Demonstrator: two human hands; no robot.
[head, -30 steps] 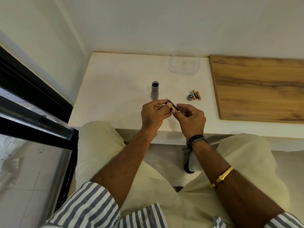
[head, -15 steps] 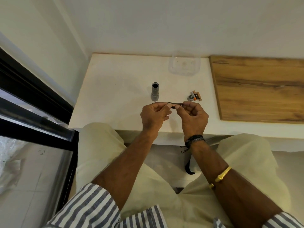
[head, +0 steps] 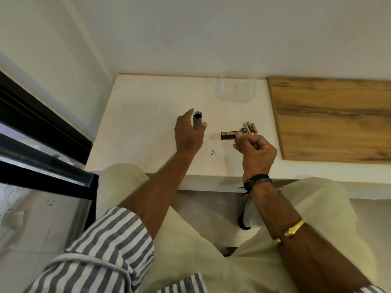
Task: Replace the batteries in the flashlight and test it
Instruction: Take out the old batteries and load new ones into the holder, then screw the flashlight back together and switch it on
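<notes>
Head view: the flashlight body (head: pixel 197 121) stands upright on the white table (head: pixel 143 123), open mouth facing up, its long axis vertical. The left hand (head: pixel 188 136) is at it, thumb on one side and fingers curled round the other; the grip looks closed on the tube or just about to close, and contact on the far side cannot be made out. The right hand (head: pixel 257 154) holds the battery holder (head: pixel 228 135) pinched by its right end between thumb and fingertips (head: pixel 238 135), the holder lying level with its free end pointing left toward the tube. The two are apart, the tube up and to the left of the holder. So the holder's axis is crosswise to the tube's; to my eye one of them must turn before the holder can slide in. Spare batteries (head: pixel 251 127) and the round end cap (head: pixel 244 130) lie just beyond the right hand.
</notes>
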